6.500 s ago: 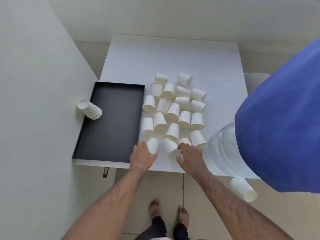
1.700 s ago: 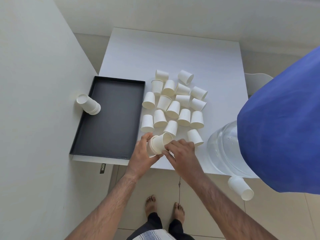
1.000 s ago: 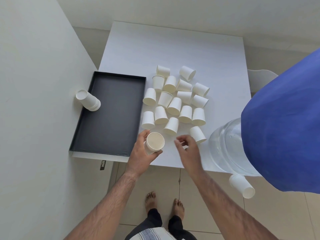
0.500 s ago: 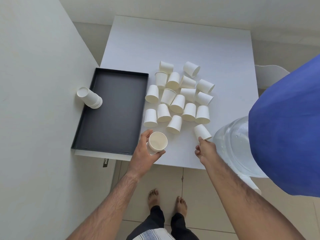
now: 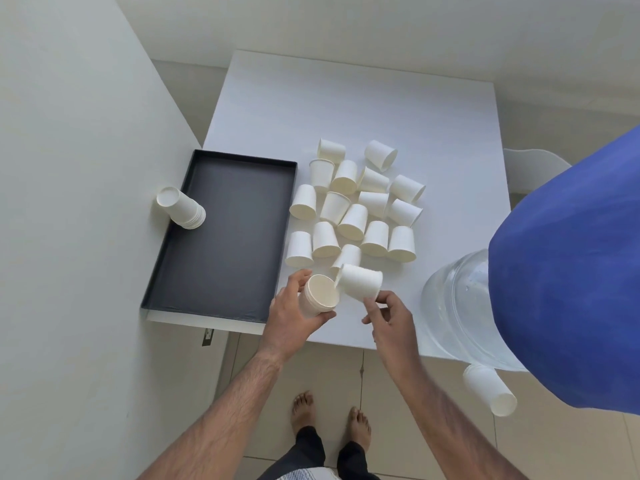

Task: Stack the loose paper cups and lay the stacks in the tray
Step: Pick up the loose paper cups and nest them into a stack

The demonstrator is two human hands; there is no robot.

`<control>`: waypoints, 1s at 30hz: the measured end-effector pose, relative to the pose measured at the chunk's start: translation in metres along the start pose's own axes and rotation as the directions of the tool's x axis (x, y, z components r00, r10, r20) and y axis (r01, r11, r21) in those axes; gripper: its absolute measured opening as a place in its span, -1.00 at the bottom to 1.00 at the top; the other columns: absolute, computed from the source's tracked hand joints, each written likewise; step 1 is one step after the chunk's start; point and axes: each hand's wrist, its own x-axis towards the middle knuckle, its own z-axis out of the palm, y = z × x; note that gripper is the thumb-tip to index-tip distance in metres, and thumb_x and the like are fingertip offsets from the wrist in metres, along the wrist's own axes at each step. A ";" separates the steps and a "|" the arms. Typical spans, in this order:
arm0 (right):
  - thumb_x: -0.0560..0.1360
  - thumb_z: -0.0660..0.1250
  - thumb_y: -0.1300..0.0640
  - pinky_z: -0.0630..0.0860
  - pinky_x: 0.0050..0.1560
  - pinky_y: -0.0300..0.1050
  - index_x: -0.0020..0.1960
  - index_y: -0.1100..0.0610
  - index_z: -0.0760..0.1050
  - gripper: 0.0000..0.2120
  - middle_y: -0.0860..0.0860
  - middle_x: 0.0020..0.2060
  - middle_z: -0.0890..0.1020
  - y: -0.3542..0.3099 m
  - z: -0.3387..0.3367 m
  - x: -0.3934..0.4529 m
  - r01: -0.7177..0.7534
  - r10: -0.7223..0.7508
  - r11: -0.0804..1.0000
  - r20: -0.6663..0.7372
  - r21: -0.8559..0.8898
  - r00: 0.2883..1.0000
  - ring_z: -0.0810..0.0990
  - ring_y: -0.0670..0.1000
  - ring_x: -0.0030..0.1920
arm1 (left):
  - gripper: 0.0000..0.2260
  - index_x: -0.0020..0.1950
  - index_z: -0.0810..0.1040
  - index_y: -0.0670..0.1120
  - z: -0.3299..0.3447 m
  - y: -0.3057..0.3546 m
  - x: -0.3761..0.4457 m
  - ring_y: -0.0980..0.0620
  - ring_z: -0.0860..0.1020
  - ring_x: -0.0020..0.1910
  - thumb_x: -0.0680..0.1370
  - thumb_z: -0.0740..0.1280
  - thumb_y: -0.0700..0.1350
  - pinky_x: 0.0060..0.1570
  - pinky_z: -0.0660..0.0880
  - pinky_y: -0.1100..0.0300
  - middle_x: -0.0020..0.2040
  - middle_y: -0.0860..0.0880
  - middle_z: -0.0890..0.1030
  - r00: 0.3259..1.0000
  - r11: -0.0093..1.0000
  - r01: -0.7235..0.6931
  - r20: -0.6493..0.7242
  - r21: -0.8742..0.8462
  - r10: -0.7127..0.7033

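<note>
My left hand (image 5: 291, 317) grips a short stack of white paper cups (image 5: 319, 294), mouth facing up toward me, over the table's near edge. My right hand (image 5: 389, 315) holds a single cup (image 5: 360, 281) on its side, its base pointed at the stack's mouth and almost touching the rim. Several loose white cups (image 5: 353, 209) lie scattered in a cluster on the white table (image 5: 346, 109). The black tray (image 5: 225, 237) sits left of the cluster and holds nothing.
A short cup stack (image 5: 181, 207) sticks out from the wall by the tray's left rim. A clear water jug (image 5: 457, 306) stands at the table's right front corner. A blue object (image 5: 568, 289) fills the right side. Another cup stack (image 5: 488, 389) shows below it.
My right hand picked a cup from the table near the jug and carried it left to the stack in my left hand. The left hand stayed put.
</note>
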 end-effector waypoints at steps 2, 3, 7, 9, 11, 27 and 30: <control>0.67 0.34 0.01 0.45 -0.33 -0.33 0.06 -0.02 0.56 -0.94 -0.06 -0.14 0.65 -0.009 0.000 -0.007 0.121 -0.119 0.991 0.028 -0.059 0.992 0.62 -0.18 -0.27 | -0.19 0.48 0.28 0.33 0.001 0.002 0.002 0.06 0.48 0.39 0.39 0.69 0.08 0.40 0.50 -0.08 0.36 0.29 0.53 1.000 1.000 -0.006 -0.004 0.002 0.006; 0.68 0.33 0.03 0.48 -0.29 -0.33 0.07 -0.01 0.55 -0.94 -0.09 -0.09 0.62 -0.012 0.000 -0.009 0.182 -0.180 0.979 0.034 -0.087 0.983 0.65 -0.14 -0.20 | -0.19 0.48 0.29 0.32 0.001 0.003 0.002 0.06 0.48 0.38 0.39 0.69 0.08 0.39 0.51 -0.09 0.35 0.28 0.54 1.000 1.000 -0.005 -0.006 0.000 0.005; 0.70 0.29 0.05 0.58 -0.21 -0.10 0.17 0.06 0.57 -0.87 -0.17 0.04 0.56 -0.017 -0.004 -0.009 0.403 -0.393 0.856 0.099 -0.323 0.914 0.63 -0.06 -0.13 | -0.21 0.48 0.30 0.30 0.002 0.006 0.003 0.10 0.44 0.33 0.40 0.68 0.08 0.36 0.49 -0.05 0.32 0.32 0.50 1.000 1.000 -0.017 -0.014 0.019 0.017; 0.70 0.29 0.04 0.60 -0.25 -0.04 0.24 0.07 0.59 -0.80 -0.15 0.07 0.57 -0.017 -0.005 -0.007 0.476 -0.467 0.743 0.146 -0.470 0.872 0.61 -0.05 -0.11 | -0.22 0.48 0.30 0.30 0.003 0.006 0.002 0.10 0.41 0.31 0.41 0.67 0.09 0.34 0.47 -0.02 0.32 0.31 0.49 1.000 0.999 -0.021 -0.013 0.041 0.022; 0.68 0.31 0.06 0.63 -0.25 -0.02 0.30 0.06 0.61 -0.77 -0.13 0.09 0.61 -0.017 -0.005 -0.005 0.515 -0.495 0.657 0.199 -0.551 0.845 0.62 -0.03 -0.02 | -0.23 0.48 0.29 0.30 0.003 0.006 0.001 0.10 0.39 0.29 0.41 0.67 0.11 0.33 0.45 -0.01 0.33 0.30 0.48 1.000 0.998 -0.021 -0.004 0.062 0.021; 0.71 0.26 0.13 0.43 0.14 -0.32 0.28 -0.03 0.62 -0.78 -0.10 0.15 0.52 0.004 0.011 0.035 0.389 -0.337 0.908 0.285 -0.152 0.897 0.56 -0.09 0.07 | -0.23 0.49 0.31 0.27 -0.002 0.001 -0.006 0.26 0.37 0.24 0.41 0.67 0.13 0.45 0.39 -0.10 0.29 0.41 0.48 0.999 0.999 0.030 -0.013 0.033 -0.029; 0.71 0.25 0.05 0.41 0.09 -0.31 0.26 -0.01 0.60 -0.80 -0.09 0.20 0.51 0.012 0.012 0.057 0.221 -0.171 0.952 0.231 -0.212 0.958 0.56 -0.20 0.06 | -0.24 0.48 0.32 0.24 -0.003 -0.002 -0.009 0.17 0.46 0.34 0.42 0.68 0.09 0.49 0.39 -0.16 0.37 0.30 0.53 0.999 1.000 0.030 -0.015 0.000 -0.030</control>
